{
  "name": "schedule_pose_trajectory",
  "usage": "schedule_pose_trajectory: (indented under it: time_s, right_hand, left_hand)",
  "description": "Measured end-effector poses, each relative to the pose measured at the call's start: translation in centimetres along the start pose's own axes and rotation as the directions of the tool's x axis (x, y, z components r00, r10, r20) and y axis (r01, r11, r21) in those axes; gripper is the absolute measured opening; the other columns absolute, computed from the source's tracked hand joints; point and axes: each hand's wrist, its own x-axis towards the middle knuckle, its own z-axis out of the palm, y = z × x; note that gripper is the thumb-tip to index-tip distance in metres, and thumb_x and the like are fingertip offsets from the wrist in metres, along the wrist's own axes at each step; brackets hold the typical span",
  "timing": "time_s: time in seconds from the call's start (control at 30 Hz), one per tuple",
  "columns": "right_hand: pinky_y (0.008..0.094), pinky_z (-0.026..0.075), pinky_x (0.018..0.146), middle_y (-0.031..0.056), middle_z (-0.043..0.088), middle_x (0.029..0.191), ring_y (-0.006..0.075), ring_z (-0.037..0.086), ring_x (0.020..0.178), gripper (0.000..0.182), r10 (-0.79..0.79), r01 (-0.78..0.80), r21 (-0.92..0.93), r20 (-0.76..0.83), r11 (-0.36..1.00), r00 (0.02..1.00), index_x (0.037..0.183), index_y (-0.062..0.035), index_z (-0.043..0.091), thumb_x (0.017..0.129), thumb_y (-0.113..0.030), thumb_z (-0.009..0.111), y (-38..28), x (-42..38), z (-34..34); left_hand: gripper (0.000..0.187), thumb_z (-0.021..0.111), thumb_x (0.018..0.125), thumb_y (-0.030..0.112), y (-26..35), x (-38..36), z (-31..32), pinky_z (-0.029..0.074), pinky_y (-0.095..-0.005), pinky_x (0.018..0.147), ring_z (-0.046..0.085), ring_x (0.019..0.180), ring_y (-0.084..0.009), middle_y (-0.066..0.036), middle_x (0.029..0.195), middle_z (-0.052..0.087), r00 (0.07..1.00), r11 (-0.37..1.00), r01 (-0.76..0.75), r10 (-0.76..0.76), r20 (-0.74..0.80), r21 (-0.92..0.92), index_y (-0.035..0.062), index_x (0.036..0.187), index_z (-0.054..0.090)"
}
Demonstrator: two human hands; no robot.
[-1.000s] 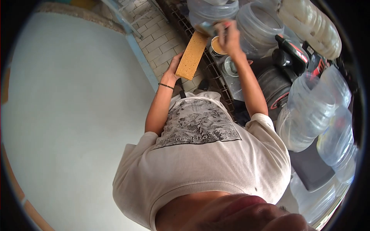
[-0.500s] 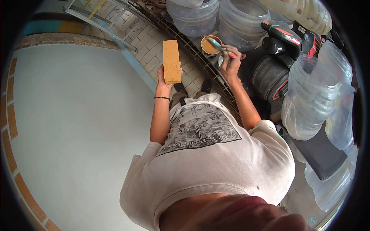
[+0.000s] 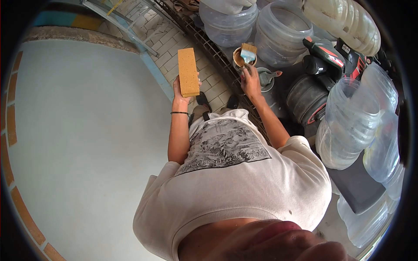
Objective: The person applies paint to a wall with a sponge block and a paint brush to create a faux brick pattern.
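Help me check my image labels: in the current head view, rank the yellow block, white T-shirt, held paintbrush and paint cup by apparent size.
1. White T-shirt
2. Yellow block
3. Held paintbrush and paint cup: unsure, as they overlap and look close in size.

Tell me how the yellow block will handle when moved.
The block is probably stiff: its edges run straight beyond the left hand. It may tip outward if the grip loosens, since much of its length overhangs. Its matte, speckled face suggests little slipperiness.
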Motion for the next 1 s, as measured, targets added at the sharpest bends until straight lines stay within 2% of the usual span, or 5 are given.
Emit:
schedule_pose_trajectory:
  time_s: [0.17,0.33,0.53,0.67,1.0]
  right_hand:
    - [0.0510,0.041,0.104,0.0193,0.058,0.132,0.0412,0.048,0.130,0.055,0.106,-0.084,-0.195,0.102,0.977,0.989,0.123,-0.0054,0.061,0.072,-0.010,0.079,-6.0,1.4,-3.7]
    - [0.0461,0.046,0.096,0.0197,0.057,0.127,0.0367,0.058,0.113,0.066,-0.144,0.222,0.257,-0.292,0.941,0.946,0.128,-0.0041,0.052,0.071,-0.013,0.086,-17.8,11.9,-7.6]
    - [0.0485,0.047,0.096,0.0133,0.059,0.120,0.0310,0.059,0.110,0.079,-0.129,0.830,0.446,-0.851,0.335,0.509,0.131,-0.0152,0.046,0.071,-0.043,0.090,-31.8,27.1,-10.7]
    - [0.0598,0.042,0.103,0.0108,0.065,0.129,0.0363,0.059,0.119,0.067,-0.120,0.864,0.497,-0.865,-0.078,0.487,0.131,-0.0250,0.062,0.084,-0.072,0.069,-36.7,32.5,-10.5]
    - [0.0668,0.030,0.113,0.0135,0.052,0.145,0.0407,0.042,0.140,0.094,-0.145,0.657,0.615,-0.768,-0.435,0.624,0.145,-0.0270,0.052,0.071,-0.081,0.074,-45.0,42.1,4.7]
  left_hand:
    - [0.056,0.047,0.101,0.042,1.6,-0.2,-1.2,0.059,-0.0497,0.070,0.067,0.080,-0.0405,-0.028,0.115,0.067,0.997,0.997,-0.074,0.074,0.005,0.025,-0.0045,0.130,0.061]
    - [0.057,0.047,0.101,0.043,4.0,0.3,-2.8,0.060,-0.0498,0.069,0.068,0.079,-0.0388,-0.028,0.115,0.068,0.988,0.993,-0.108,0.102,-0.114,-0.047,-0.0056,0.130,0.060]
    - [0.047,0.042,0.106,0.036,10.4,1.0,-5.0,0.061,-0.0480,0.074,0.072,0.088,-0.0329,-0.022,0.111,0.070,0.959,0.986,-0.168,0.158,-0.236,-0.020,0.0007,0.131,0.060]
    - [0.046,0.041,0.109,0.030,17.0,0.0,-4.3,0.059,-0.0369,0.088,0.070,0.108,-0.0206,-0.007,0.128,0.068,0.937,0.964,-0.238,0.260,-0.231,0.120,0.0112,0.150,0.051]
    - [0.057,0.037,0.112,0.039,30.9,-2.4,-4.2,0.051,-0.0353,0.104,0.056,0.130,-0.0205,-0.008,0.150,0.052,0.747,0.814,-0.459,0.570,-0.342,0.355,0.0123,0.162,0.034]
